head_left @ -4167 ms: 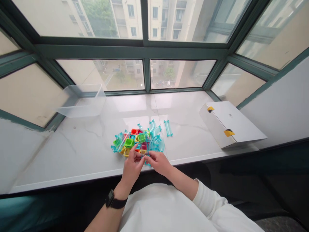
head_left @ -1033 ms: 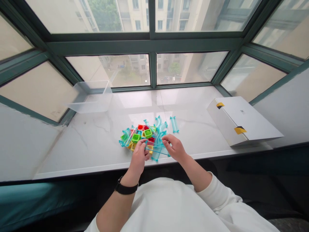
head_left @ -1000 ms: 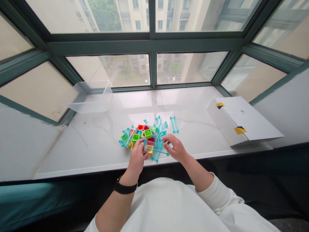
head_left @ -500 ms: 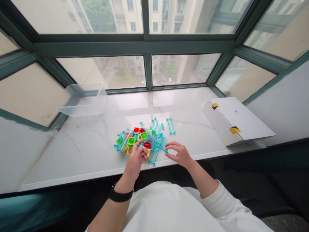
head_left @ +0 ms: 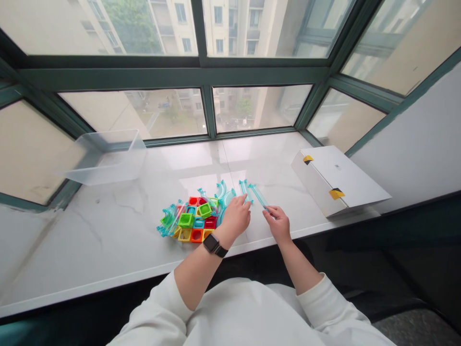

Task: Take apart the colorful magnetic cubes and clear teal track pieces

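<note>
My right hand (head_left: pixel 278 225) pinches the near end of a straight, see-through blue track piece (head_left: pixel 258 195) between thumb and fingers; its far end points away to the left. My left hand (head_left: pixel 236 215), a black watch on its wrist, reaches over the right side of the pile with fingers apart. Its fingertips are by a second straight blue track piece (head_left: pixel 244 186) on the counter; I cannot tell if they touch it. Beside that hand lie curved blue track pieces (head_left: pixel 221 188), partly hidden by it. Red, yellow, green and blue square blocks (head_left: pixel 196 235) make up the pile's middle.
More clear blue pieces (head_left: pixel 164 226) are at the pile's left end. A clear plastic bin (head_left: pixel 104 175) stands at the back left of the white counter (head_left: pixel 118 250). To the right sits a white box (head_left: pixel 342 178) with yellow-and-black tabs. Window frames close off the back.
My right hand has moved a straight track piece from the pile's right side to beyond it. My left hand has shifted right, from the blocks towards the other straight piece. The view has turned slightly.
</note>
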Demonstrator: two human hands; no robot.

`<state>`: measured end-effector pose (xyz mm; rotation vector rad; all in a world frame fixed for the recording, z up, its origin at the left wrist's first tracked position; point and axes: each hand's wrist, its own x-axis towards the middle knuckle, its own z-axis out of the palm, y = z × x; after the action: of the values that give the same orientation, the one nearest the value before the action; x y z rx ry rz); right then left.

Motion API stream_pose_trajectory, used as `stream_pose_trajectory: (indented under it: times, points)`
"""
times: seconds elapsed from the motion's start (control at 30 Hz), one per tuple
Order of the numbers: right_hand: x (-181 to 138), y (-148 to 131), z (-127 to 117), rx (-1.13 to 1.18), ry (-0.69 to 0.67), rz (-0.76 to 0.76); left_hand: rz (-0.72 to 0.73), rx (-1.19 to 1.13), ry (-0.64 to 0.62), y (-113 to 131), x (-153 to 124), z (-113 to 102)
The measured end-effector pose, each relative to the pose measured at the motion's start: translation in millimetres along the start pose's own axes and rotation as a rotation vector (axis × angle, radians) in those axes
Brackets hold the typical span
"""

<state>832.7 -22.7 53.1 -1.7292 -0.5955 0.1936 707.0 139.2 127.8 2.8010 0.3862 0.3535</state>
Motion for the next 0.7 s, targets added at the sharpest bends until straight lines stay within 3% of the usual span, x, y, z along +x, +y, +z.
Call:
stream_pose_trajectory:
  times: [0.1,0.23,0.43,0.7]
  points:
    - [9,-3,3,-0.031,0.047,-0.009,0.002,0.092,-0.113,-5,23,23]
    - [25,-3,14,-0.114,0.06,-0.103,-0.019,0.103,-0.166,-11,35,40]
    - [48,1,38,-0.264,0.014,-0.245,-0.011,0.1,-0.21,-10,33,44]
    - [65,6,53,-0.369,-0.083,-0.25,0.011,0.086,-0.231,-11,28,50]
